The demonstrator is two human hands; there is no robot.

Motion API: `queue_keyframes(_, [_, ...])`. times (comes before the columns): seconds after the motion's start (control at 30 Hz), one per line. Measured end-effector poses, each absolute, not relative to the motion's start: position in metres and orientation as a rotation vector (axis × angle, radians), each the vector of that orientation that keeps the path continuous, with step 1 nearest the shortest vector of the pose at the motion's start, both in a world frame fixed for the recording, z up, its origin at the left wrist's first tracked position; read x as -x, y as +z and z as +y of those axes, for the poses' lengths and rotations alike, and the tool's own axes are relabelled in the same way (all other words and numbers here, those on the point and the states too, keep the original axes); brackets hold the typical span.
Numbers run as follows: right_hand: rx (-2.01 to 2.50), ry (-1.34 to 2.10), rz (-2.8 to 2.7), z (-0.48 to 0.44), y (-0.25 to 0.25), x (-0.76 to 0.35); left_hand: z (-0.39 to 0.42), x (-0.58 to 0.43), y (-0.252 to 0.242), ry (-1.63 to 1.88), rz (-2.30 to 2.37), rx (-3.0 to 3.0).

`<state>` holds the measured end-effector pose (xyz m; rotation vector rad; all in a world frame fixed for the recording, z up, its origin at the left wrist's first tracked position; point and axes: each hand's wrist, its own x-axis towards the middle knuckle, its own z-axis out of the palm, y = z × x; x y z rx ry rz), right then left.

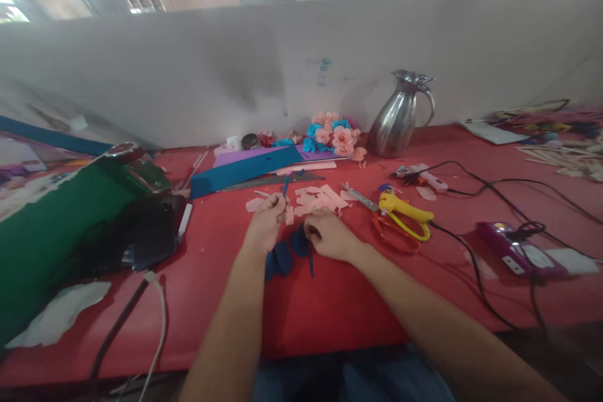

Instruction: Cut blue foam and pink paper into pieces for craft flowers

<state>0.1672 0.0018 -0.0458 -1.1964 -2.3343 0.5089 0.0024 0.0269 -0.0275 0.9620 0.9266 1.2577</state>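
Note:
My left hand [267, 221] is closed in a pinch on a thin blue strip [286, 186] that stands up from the fingertips. Just to its right, the curled fingers of my right hand [330, 233] are at a dark blue piece [298, 240], which they appear to grip. Rounded dark blue pieces [281, 259] lie on the red table between my forearms. Pink paper scraps [320, 198] are spread beyond both hands. Scissors [365, 199] and a yellow-handled glue gun [406, 208] rest to the right of my right hand.
Pink and blue paper flowers [336, 136] and a metal jug [398, 116] stand near the back wall. Blue paper [245, 171] lies left of them. A green board [61, 220] and glass jar [141, 169] are at left. Cables run around a purple power strip [518, 251] at right.

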Motion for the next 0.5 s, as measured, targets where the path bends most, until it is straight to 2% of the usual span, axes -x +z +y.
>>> queue_keyframes(0.27, [0.971,0.405,-2.46,-0.0031,-0.036,-0.1712,0.0256,-0.0034,-0.025,1.277,0.92,-0.989])
queue_keyframes(0.5, [1.0,0.347,-2.56,-0.0042,-0.0372,-0.168,0.0265,-0.0029,-0.0275,1.261,0.89,-0.948])
